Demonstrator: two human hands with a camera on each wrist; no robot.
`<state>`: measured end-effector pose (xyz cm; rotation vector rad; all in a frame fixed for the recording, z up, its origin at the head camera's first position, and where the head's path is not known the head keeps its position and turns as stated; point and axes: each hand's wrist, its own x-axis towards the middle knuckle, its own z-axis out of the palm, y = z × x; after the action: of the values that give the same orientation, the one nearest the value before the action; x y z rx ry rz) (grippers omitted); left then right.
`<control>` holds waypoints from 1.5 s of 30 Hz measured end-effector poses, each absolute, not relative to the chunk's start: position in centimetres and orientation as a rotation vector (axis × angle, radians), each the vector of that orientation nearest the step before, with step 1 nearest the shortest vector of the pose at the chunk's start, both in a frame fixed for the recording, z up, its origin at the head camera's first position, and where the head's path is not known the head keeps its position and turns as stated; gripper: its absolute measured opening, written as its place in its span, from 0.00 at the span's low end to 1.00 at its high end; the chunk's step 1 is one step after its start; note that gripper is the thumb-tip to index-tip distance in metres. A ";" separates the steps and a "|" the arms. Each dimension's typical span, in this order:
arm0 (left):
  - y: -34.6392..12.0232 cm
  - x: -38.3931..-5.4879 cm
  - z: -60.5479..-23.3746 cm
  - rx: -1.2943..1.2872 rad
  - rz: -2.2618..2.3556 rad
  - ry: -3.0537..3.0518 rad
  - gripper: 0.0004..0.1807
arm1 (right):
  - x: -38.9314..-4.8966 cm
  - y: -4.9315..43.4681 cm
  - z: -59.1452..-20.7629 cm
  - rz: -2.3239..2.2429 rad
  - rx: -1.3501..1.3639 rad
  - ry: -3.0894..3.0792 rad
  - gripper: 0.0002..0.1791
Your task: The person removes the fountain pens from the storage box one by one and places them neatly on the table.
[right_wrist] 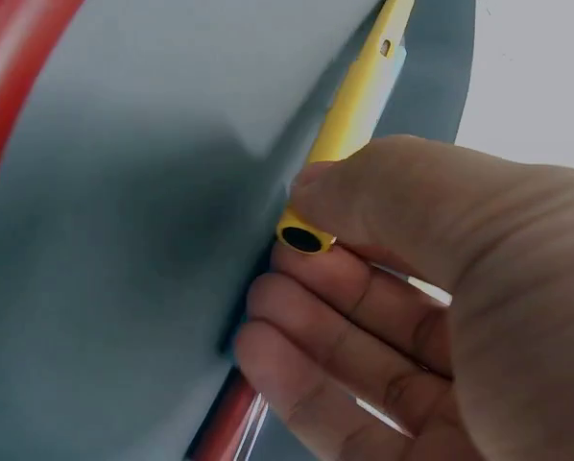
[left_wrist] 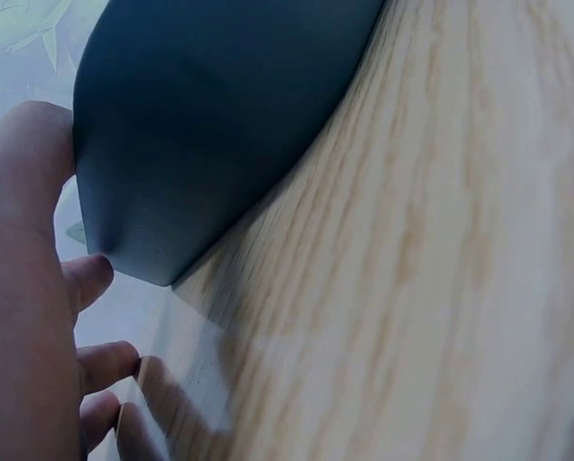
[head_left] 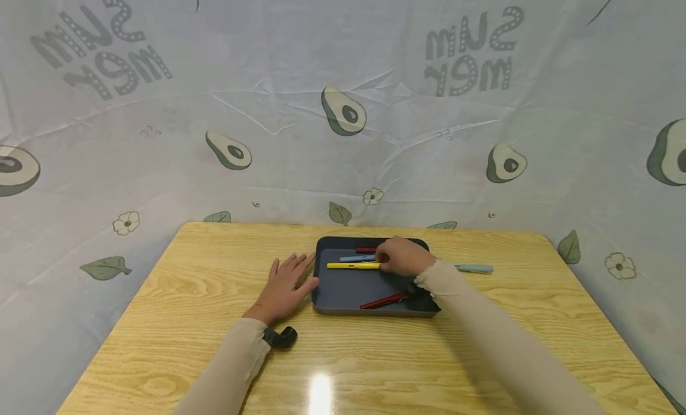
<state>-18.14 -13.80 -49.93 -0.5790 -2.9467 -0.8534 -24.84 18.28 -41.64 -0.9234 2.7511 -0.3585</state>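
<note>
My right hand (head_left: 403, 257) pinches one end of a yellow pen (head_left: 352, 265) between thumb and index finger, over a dark grey tray (head_left: 343, 291). The right wrist view shows the black end cap of the yellow pen (right_wrist: 349, 110) beside the thumb. Just behind it lie a blue pen (head_left: 355, 259) and a dark red pen (head_left: 365, 250), both partly hidden by the hand. A second dark red pen (head_left: 382, 301) slants near the tray's front. At the tray's left side rests my left hand (head_left: 285, 290), fingers spread; its thumb meets the tray wall (left_wrist: 210, 125).
To the right, a pale blue-green pen (head_left: 477, 268) reaches past the tray's edge, its other end hidden behind the right arm. The tray stands on a wooden table (head_left: 236, 254). A printed cloth (head_left: 289, 123) hangs behind the table.
</note>
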 end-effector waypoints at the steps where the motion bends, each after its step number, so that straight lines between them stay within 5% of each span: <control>1: -13.8 -18.1 -50.0 -0.580 -0.857 -2.944 0.38 | -24.7 18.7 -41.5 -0.369 -0.941 2.756 0.05; 25: -13.8 -17.8 -50.0 -0.594 -0.887 -2.917 0.37 | -22.7 28.5 -40.0 -1.026 -0.803 2.912 0.09; 45: -13.7 -17.9 -50.2 -0.596 -0.897 -2.893 0.37 | -22.2 37.5 -40.7 -1.135 -0.617 3.008 0.16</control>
<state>-17.93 -13.74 -50.23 -0.5963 -2.8932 -0.8966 -22.21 37.47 -40.71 -0.6173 3.0076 -1.1354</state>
